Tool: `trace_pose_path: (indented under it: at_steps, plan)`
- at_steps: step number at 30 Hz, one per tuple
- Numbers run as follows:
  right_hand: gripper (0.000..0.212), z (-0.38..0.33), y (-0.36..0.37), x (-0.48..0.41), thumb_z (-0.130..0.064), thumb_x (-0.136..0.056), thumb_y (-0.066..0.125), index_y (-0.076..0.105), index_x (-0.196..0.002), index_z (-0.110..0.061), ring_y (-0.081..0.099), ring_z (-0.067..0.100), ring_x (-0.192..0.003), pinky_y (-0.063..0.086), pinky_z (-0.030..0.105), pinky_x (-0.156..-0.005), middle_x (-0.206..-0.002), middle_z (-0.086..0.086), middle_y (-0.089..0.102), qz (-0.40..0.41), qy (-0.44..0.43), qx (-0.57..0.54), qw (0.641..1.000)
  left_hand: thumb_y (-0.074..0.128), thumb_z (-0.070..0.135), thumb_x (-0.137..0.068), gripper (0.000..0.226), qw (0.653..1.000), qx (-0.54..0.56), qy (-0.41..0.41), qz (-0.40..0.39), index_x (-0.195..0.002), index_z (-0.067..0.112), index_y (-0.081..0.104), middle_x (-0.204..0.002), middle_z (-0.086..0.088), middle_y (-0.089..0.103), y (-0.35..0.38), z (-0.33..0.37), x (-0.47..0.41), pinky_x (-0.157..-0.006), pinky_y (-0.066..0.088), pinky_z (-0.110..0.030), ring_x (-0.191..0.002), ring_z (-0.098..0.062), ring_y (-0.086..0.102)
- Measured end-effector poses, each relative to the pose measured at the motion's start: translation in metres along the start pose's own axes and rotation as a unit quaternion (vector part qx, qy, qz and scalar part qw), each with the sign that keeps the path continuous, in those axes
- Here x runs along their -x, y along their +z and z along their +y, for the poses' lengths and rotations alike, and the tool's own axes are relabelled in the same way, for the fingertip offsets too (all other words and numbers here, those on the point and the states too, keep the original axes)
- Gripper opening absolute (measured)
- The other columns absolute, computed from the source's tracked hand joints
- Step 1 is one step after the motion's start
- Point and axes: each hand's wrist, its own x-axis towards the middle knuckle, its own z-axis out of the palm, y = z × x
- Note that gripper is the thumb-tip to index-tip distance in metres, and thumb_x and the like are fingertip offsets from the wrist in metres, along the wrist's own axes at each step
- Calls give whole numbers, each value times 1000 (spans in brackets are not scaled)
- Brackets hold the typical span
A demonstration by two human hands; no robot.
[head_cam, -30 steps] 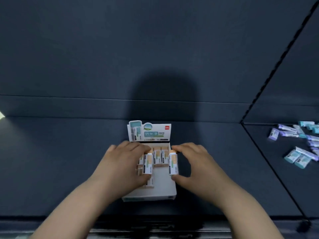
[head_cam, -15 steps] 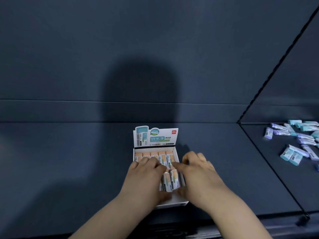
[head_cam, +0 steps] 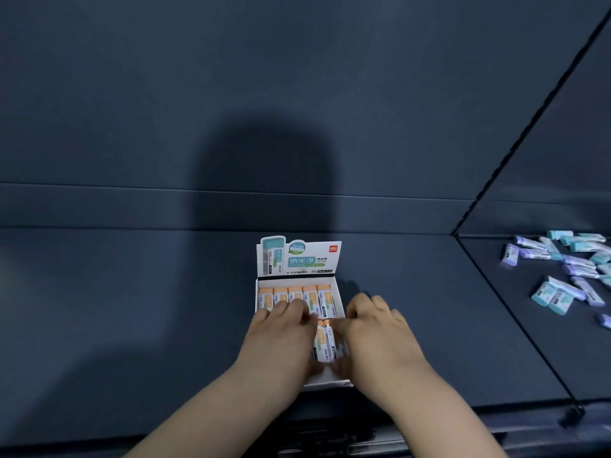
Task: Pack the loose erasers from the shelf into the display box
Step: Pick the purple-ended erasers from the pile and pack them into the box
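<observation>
Flanking display box (head_cam: 340,294): loose erasers (head_cam: 562,259)

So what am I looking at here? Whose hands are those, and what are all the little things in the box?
There is no machine here. A person wears a camera on their head, so you see what they see, looking down at their own two bare hands. On the dark shelf stands a white display box with a printed card at the back. Inside is a back row of orange erasers. The left hand and the right hand are pressing more erasers into a second row, in front. Over to the right lies a loose pile of blue and purple erasers, not yet packed.
</observation>
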Motion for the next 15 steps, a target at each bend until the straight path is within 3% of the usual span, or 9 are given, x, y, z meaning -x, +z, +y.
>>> trace_pose_path:
  at_steps: [5, 8, 15]
  plan:
    - [47, -2, 1, -2, -43, -81, 59, 49, -126, -31, 31, 23, -118, 29, 32, -94, -119, 2, 38, -20, 18, 2, 1000, 57, 51, -80, 62, 1000, 7, 4, 10, -134, 25, 41, -132, 5, 38, -2, -3, 0, -98, 22, -31, -122, -16, 35]
    - [42, -5, 5, 1, -38, -84, 56, 48, -125, -30, 30, 26, -120, 28, 34, -94, -120, 4, 39, -19, 31, 17, 999, 55, 55, -81, 72, 1000, -5, 12, 3, -142, 27, 28, -135, 6, 33, -2, -4, 0, -100, 21, -33, -125, -17, 32]
    - [37, -13, 11, 1, -26, -87, 49, 47, -123, -23, 30, 28, -120, 28, 36, -94, -122, 7, 37, -3, 43, 57, 997, 52, 52, -83, 65, 999, -30, 23, 3, -139, 24, 34, -133, 3, 35, -3, -3, -2, -97, 21, -34, -123, -19, 32]
